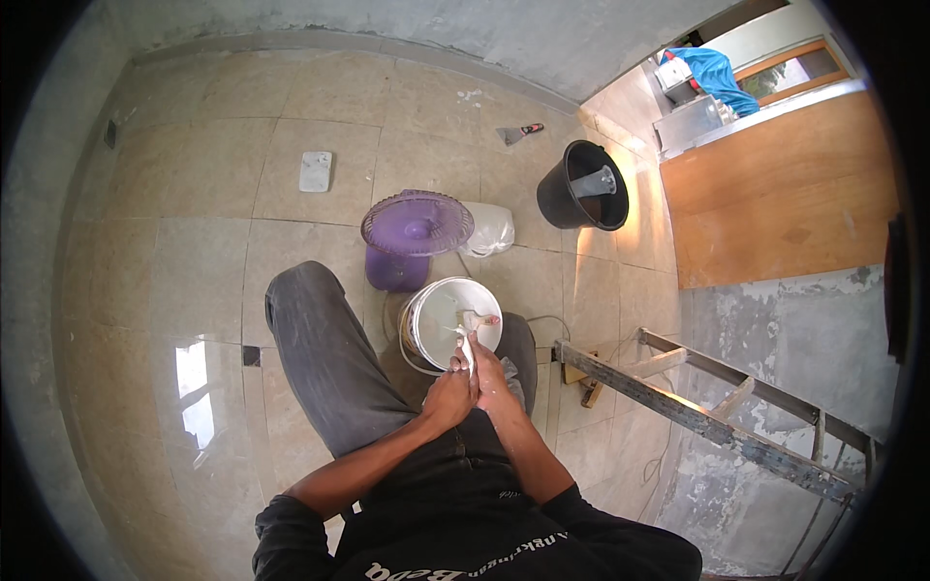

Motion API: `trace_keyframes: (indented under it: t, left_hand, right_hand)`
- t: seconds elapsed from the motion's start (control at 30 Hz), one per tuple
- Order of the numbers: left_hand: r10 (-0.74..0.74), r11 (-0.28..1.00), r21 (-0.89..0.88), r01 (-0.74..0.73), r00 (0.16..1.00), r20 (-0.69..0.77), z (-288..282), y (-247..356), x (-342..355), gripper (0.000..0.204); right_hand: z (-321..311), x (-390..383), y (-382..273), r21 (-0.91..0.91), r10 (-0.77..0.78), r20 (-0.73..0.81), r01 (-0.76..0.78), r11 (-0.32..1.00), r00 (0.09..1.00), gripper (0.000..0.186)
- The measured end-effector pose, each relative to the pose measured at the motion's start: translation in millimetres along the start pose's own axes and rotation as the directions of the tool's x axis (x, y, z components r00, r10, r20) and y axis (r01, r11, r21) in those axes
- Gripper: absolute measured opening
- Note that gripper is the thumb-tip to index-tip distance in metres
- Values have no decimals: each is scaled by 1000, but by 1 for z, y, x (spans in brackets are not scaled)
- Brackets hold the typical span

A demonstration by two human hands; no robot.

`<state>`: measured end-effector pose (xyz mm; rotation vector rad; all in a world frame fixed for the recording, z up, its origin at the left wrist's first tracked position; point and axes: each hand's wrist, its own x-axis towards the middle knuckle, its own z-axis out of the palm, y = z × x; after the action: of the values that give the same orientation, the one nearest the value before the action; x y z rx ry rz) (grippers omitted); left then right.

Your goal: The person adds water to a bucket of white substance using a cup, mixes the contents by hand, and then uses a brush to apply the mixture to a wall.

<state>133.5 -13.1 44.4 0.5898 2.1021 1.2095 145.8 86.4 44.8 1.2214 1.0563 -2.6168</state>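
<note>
Glossy beige tiles (203,271) spread beneath the white bucket (450,288), which stands between the knees (308,283). Over its near rim, the right hand (492,378) grasps a pale strip (472,354); the left hand (449,397) meets it, its grip unclear. One nudged knee could tip the bucket; loosened fingers could drop the strip inside.

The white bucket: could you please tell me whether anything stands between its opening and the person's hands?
Nothing visible does. The left hand and right hand are together at the near side of the white bucket, whose top is uncovered; the whitish item between them reaches over its opening.
</note>
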Motion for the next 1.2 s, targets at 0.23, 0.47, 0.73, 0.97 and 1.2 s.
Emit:
trace_keyframes:
  t: [0.23, 0.47, 0.73, 0.97, 1.2]
  left_hand:
    - [-14, 998, -62, 15, 1000, 4, 7, -6, 2, 42]
    - [6, 995, -102, -5, 1000, 6, 2, -2, 0, 34]
    - [43, 999, 6, -44, 998, 51, 5, -6, 3, 29]
    - [46, 998, 37, -47, 999, 27, 6, -5, 3, 30]
    - [4, 999, 52, -9, 995, 95, 6, -7, 3, 31]
  right_hand:
    - [-5, -3, -4, -17, 94, 164, -92, 996, 982, 26]
    - [-8, -3, -5, -136, 99, 114, -83, 987, 988, 25]
    - [-16, 4, -5, -120, 151, 139, -135, 984, 979, 31]
    - [-14, 3, -6, -114, 161, 166, -144, 983, 973, 33]
    - [-19, 7, -2, -78, 173, 179, -161, 984, 969, 29]
